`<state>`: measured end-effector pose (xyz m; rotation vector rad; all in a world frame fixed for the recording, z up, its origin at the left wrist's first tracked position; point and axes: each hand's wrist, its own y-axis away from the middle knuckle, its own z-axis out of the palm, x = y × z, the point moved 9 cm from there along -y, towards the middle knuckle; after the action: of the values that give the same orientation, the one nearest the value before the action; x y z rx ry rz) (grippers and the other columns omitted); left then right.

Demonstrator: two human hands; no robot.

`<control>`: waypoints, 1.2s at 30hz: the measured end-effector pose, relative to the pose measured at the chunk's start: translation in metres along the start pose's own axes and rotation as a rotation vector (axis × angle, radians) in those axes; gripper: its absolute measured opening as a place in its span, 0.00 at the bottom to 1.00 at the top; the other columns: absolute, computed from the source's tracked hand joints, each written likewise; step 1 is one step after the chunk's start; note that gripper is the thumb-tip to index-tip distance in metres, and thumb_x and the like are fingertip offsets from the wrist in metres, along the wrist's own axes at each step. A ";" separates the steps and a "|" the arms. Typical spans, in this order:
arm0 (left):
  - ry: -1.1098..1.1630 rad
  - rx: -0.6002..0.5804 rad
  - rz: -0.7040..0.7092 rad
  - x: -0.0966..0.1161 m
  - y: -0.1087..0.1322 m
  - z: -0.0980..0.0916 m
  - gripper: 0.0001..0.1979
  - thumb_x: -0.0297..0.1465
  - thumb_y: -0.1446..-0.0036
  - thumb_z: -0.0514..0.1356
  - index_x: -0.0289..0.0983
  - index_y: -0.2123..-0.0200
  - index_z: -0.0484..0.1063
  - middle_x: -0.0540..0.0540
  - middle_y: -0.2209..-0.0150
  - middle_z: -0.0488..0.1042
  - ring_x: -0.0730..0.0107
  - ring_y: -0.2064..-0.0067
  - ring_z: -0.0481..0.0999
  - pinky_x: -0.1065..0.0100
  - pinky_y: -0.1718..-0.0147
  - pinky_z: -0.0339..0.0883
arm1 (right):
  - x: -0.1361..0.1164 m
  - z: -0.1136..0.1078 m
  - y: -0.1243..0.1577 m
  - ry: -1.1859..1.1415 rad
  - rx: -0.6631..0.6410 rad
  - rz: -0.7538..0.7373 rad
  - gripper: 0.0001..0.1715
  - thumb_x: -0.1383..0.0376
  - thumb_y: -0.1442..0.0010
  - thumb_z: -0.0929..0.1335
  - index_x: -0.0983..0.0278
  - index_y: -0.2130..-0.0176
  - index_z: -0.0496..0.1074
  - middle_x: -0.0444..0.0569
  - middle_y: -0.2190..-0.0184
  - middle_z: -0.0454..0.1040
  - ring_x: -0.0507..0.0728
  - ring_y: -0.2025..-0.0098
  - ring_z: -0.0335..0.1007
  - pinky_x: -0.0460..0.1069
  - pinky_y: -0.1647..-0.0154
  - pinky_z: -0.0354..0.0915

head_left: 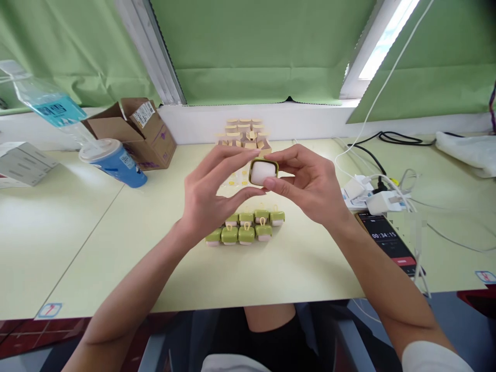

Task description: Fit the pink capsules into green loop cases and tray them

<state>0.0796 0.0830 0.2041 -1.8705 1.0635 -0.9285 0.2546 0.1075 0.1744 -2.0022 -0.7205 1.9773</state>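
Note:
Both hands hold a small rounded case, white with a green rim, above the middle of the table. My left hand (215,188) has its fingertips on the top edge and its thumb just below the case. My right hand (310,183) grips the white and green case (263,172) from the right, thumb on its white face. Below the hands, several green and white cases (246,234) with cream loops stand in two rows. Behind the hands are several small open cardboard boxes (244,129) and clear packets (231,181) with yellow bits, partly hidden.
A blue cup (120,163), a bottle (58,108) and an open carton (143,134) are at the left. Chargers (382,201), cables and a phone (387,240) lie at the right. The table's front edge (256,305) runs near my lap.

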 end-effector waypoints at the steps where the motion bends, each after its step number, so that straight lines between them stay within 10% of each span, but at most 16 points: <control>1: 0.028 -0.002 -0.030 -0.003 -0.001 -0.001 0.23 0.40 0.33 0.73 0.48 0.37 0.78 0.44 0.45 0.81 0.62 0.44 0.85 0.57 0.45 0.89 | -0.001 -0.001 0.000 -0.006 0.003 -0.003 0.29 0.47 0.44 0.84 0.58 0.50 0.82 0.49 0.50 0.86 0.60 0.51 0.86 0.55 0.52 0.87; 17: 0.113 -0.022 -0.092 -0.018 -0.006 -0.002 0.08 0.34 0.30 0.71 0.47 0.50 0.88 0.47 0.53 0.87 0.66 0.52 0.87 0.65 0.56 0.83 | 0.007 -0.004 -0.002 0.046 0.018 0.057 0.32 0.45 0.48 0.86 0.59 0.52 0.82 0.50 0.54 0.85 0.61 0.49 0.84 0.57 0.50 0.85; 36: 0.152 -0.043 -0.252 -0.021 0.001 0.005 0.12 0.30 0.32 0.68 0.44 0.48 0.87 0.48 0.50 0.86 0.65 0.49 0.86 0.66 0.55 0.90 | 0.011 -0.002 0.000 0.087 0.028 0.016 0.29 0.51 0.46 0.85 0.58 0.51 0.80 0.50 0.50 0.85 0.63 0.47 0.85 0.60 0.49 0.86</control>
<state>0.0753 0.1032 0.1968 -2.0281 0.9564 -1.2173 0.2560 0.1134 0.1656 -2.0696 -0.6557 1.8844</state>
